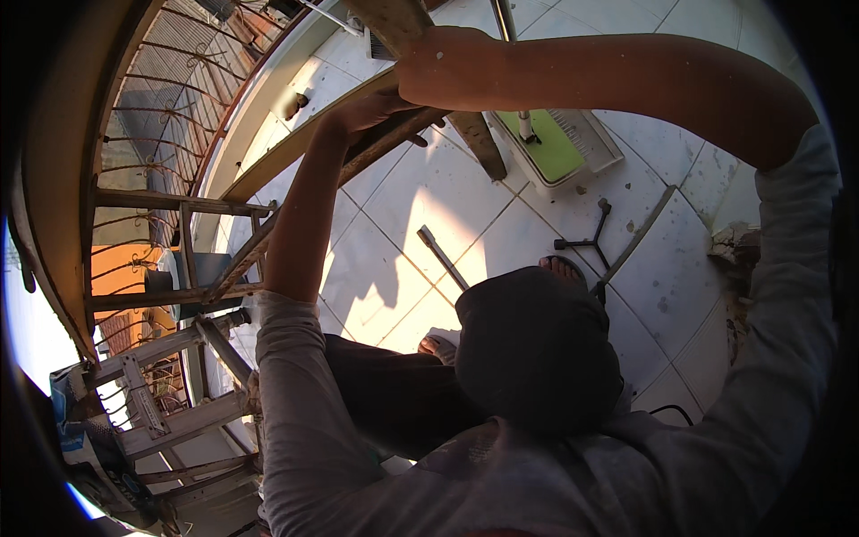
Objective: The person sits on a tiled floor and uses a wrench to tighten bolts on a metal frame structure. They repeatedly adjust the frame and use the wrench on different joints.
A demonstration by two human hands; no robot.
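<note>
1. Nearest is a dark-clothed knee (537, 353); the wooden beam (383, 145) lies beyond it, ahead and to the left.
2. The left hand (369, 111) is draped over the beam and appears to grasp it, its fingers (418, 140) showing past the lower edge.
3. The right hand (452, 67), just beside it, is clenched, seemingly around a crossing wooden piece (480, 148); its inner side is hidden.
4. The beam's long axis slants from the hands back toward the lower left, passing behind the left forearm. The crossing piece slants the other way, its lower end pointing down and right.
5. As a judgement, good holding here calls for even pressure from both hands, wrists braced, and fingers clear of where the pieces meet.
6. Farther off, on the tiled floor (385, 215), lie a short grey bar (443, 255), a dark branched tool (595, 240) and a pale tray (601, 154) with a green panel (548, 148).
7. Behind the beam stands a metal railing (199, 57).
</note>
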